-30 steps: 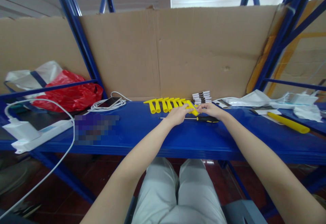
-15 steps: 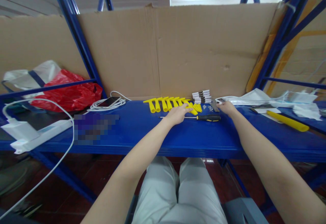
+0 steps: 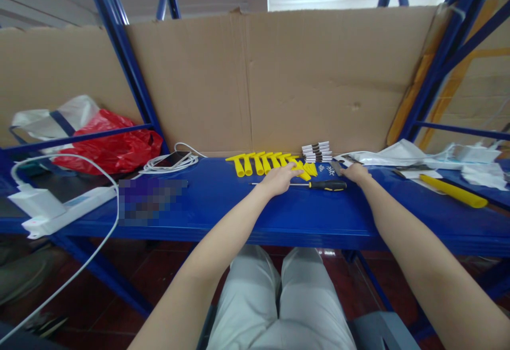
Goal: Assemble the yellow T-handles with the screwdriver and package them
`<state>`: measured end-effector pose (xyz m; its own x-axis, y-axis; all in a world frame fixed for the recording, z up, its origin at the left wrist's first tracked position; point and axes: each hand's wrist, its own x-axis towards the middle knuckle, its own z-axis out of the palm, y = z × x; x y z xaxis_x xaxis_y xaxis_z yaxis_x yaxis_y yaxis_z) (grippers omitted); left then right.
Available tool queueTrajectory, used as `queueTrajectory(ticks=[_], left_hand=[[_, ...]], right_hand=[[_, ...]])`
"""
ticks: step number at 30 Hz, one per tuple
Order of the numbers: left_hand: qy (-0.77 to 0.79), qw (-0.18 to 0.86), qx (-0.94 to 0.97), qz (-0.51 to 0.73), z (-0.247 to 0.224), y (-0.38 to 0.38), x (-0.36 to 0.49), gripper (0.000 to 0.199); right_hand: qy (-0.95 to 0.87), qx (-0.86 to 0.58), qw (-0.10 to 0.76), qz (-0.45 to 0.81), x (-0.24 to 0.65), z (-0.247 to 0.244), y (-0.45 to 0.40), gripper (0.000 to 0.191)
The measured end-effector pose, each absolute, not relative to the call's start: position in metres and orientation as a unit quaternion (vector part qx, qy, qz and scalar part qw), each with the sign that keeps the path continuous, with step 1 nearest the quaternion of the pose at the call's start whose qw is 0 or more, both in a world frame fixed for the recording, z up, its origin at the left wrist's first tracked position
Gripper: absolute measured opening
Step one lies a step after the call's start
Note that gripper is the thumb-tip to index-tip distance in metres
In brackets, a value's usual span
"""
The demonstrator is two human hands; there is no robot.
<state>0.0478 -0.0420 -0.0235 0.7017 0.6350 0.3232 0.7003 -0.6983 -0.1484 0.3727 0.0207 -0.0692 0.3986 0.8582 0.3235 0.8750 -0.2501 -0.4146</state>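
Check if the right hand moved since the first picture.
Yes: the right hand moved rightward, from in front of the white stack to its right.

A broad brown cardboard panel (image 3: 287, 84) stood upright, with one blue post (image 3: 129, 68) at its left end and another blue post (image 3: 436, 68) at its right. Left of the panel slumped a red plastic bag (image 3: 115, 151), a white bag (image 3: 75, 113) with a dark strap behind it. Near the panel's lower left corner, a coiled white cable (image 3: 159, 169) lay by a dark, phone-like device (image 3: 177, 157). Farther left and forward of the panel was a white power strip (image 3: 82, 209) with a white adapter (image 3: 37, 201) plugged in. Right of the panel rested a crumpled tissue (image 3: 484, 175); the floor (image 3: 119, 297) below and forward of it was dark red.
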Motion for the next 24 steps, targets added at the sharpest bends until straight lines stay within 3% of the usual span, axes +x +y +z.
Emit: queueTrajectory(ticks=[4,9,18,24], left_hand=[[-0.366,0.13,-0.913,-0.124,-0.022,-0.043,0.048,0.056],[-0.359,0.124,-0.917,-0.126,-0.021,-0.045,0.048,0.055],[-0.34,0.12,-0.922,-0.14,-0.018,-0.05,0.05,0.052],[-0.315,0.118,-0.93,-0.15,-0.021,-0.047,0.052,0.051]], right_hand=[[-0.487,-0.848,0.207,-0.01,0.356,-0.06,0.009,0.057],[-0.521,-0.822,0.223,-0.051,0.339,-0.048,-0.006,0.05],[-0.749,-0.563,0.312,-0.158,0.309,-0.041,-0.003,0.046],[-0.825,-0.472,0.254,-0.179,0.275,-0.04,-0.016,0.054]])
